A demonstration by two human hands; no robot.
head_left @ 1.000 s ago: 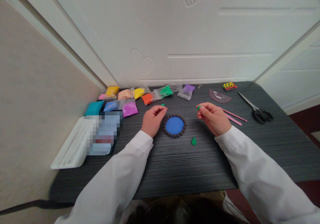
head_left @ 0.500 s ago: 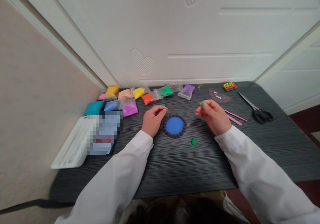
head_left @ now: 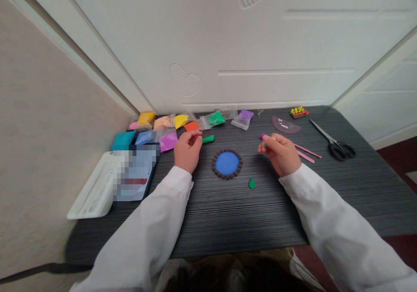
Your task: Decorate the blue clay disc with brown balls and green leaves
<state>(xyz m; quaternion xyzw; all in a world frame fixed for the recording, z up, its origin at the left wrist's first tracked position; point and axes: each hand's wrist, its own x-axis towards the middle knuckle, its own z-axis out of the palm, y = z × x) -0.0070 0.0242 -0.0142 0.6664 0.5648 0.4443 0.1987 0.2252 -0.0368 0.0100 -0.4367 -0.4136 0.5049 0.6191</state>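
Observation:
My left hand point(head_left: 188, 152) is closed, thumb and fingers together at the left end of a green clay roll point(head_left: 208, 139); the fingers hide that end. In my right hand point(head_left: 278, 153) a small piece of green clay point(head_left: 266, 145) is pinched between thumb and fingers, mostly covered. A small purple piece point(head_left: 262, 136) shows just beyond the right fingertips; whether they touch it I cannot tell. Between the hands lies a blue clay oval point(head_left: 227, 163) ringed with dark brown clay balls point(head_left: 214, 169). Below it to the right rests a flat green teardrop point(head_left: 252, 183).
Bags of coloured clay point(head_left: 168, 141) line the back left of the dark table point(head_left: 228, 222). A white tray point(head_left: 87, 196) and a blurred-out device point(head_left: 138, 174) lie left. At right are scissors point(head_left: 339, 148), pink tools point(head_left: 306, 156), a protractor point(head_left: 286, 125) and a small colourful piece point(head_left: 299, 112).
My left hand has moved left, uncovering more of the green roll. The right hand has shifted slightly right and down, and the purple piece now shows by its fingertips.

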